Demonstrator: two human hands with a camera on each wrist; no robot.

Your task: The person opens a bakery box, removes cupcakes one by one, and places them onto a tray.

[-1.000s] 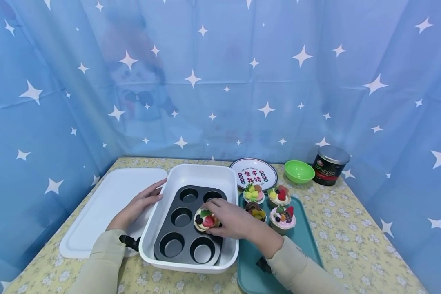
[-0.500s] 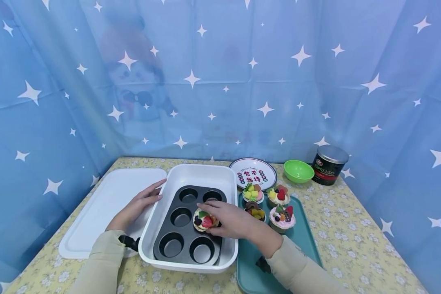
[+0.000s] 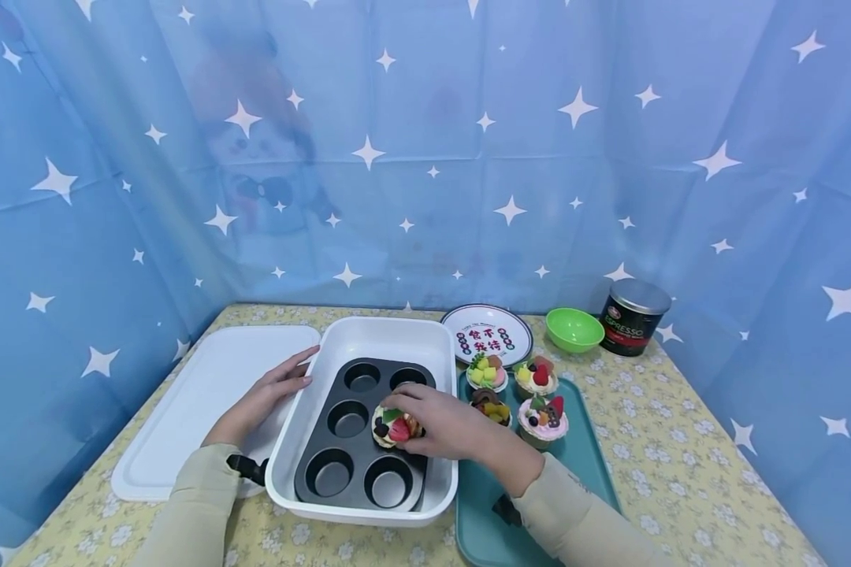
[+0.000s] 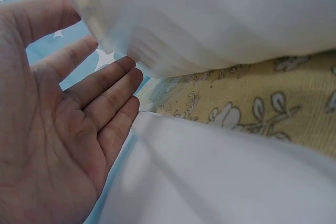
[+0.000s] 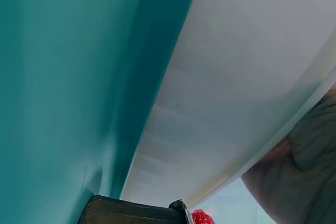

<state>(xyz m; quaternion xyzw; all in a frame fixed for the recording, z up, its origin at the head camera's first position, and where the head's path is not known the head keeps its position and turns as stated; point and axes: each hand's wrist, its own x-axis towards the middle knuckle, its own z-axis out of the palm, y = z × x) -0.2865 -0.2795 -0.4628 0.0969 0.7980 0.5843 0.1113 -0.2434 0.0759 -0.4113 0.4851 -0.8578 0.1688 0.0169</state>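
Note:
In the head view my right hand (image 3: 443,425) holds a fruit-topped cupcake (image 3: 392,429) with thumb and fingers, at the middle right cup of a dark muffin tin (image 3: 359,463). How deep the cupcake sits in that cup is hidden. The tin lies inside a white bin (image 3: 362,516). Against the bin's left wall rest the fingertips of my left hand (image 3: 262,402). The left wrist view shows this hand (image 4: 58,129) with fingers extended under the bin's rim. Part of the right hand (image 5: 299,166) appears beyond the bin wall in the right wrist view; its fingertips are hidden there.
A white lid (image 3: 191,417) lies to the left of the bin. On the right, a teal tray (image 3: 482,512) carries several cupcakes (image 3: 543,423). Behind them are a plate (image 3: 488,335) with red lettering, a green bowl (image 3: 574,331) and an espresso can (image 3: 633,321).
The head view has shifted very slightly. Both hands and the cupcake stay in practically the same place.

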